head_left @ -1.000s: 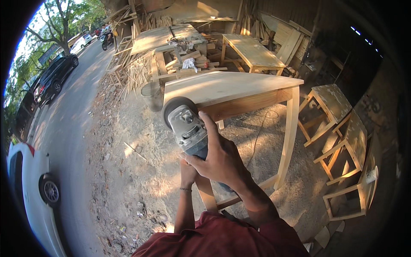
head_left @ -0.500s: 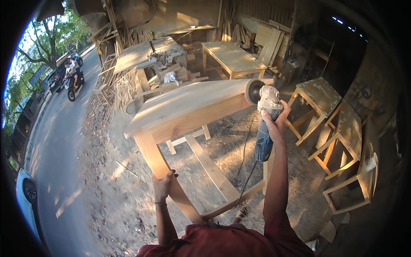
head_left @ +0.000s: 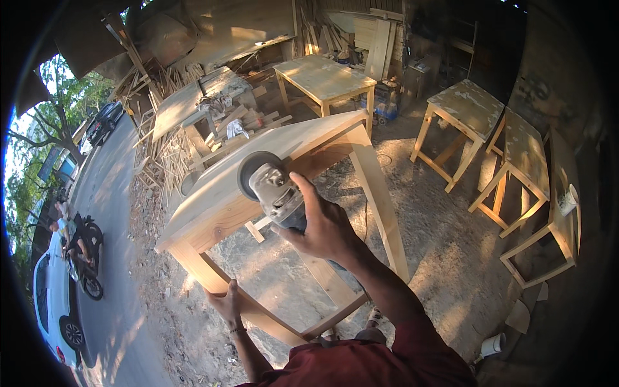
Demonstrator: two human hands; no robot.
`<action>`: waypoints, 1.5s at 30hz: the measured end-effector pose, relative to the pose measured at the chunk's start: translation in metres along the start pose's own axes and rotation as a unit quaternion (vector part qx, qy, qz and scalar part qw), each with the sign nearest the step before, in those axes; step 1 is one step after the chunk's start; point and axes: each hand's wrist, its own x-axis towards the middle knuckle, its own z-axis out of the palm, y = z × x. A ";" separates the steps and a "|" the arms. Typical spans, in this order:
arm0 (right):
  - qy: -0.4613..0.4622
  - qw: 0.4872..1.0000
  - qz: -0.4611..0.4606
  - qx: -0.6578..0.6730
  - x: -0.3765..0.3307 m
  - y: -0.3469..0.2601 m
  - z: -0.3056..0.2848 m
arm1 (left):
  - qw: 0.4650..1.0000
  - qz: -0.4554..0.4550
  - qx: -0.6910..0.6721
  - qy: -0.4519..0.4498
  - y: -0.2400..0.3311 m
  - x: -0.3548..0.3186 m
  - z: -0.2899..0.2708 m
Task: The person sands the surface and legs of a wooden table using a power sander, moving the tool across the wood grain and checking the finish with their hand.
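Because the shed stands open to the road, the bare wooden table [head_left: 277,168] being worked on sits out on the dirt floor, tilted toward the person so that its near edge and apron face up within reach. Behind it stand two more tables [head_left: 322,77], one of them loaded with offcuts, and to the right a row of unfinished stools [head_left: 467,109] is set apart, likely so dust and the cord stay away from them. Along the road on the left pass a white car [head_left: 55,303] and a motorbike [head_left: 87,258].

On the near edge of the tabletop rests the grinder [head_left: 271,187], its round disc laid flat against the wood where top and apron meet. Its cord [head_left: 365,219] hangs down behind the table leg, out of the disc's way.

Wrapped around the grinder's body from above, the right hand [head_left: 325,226] has its fingers closed tight on the housing and the thumb stretched along the side, a grip that seems meant to press the disc down and steer it. Lower down, the left hand [head_left: 225,303] clasps the near leg of the table, fingers curled around it, apparently to hold the tilted frame steady.
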 end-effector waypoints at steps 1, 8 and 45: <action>-0.020 1.000 -0.001 -0.006 0.000 -0.001 -0.003 | 1.000 0.010 0.004 0.004 0.000 0.000 0.005; 0.087 0.988 0.128 -0.009 0.011 0.072 -0.086 | 0.998 0.044 0.006 0.045 0.006 0.000 0.015; -0.122 0.752 0.364 0.536 0.084 0.286 -0.230 | 0.996 0.067 0.034 0.036 -0.019 0.027 0.007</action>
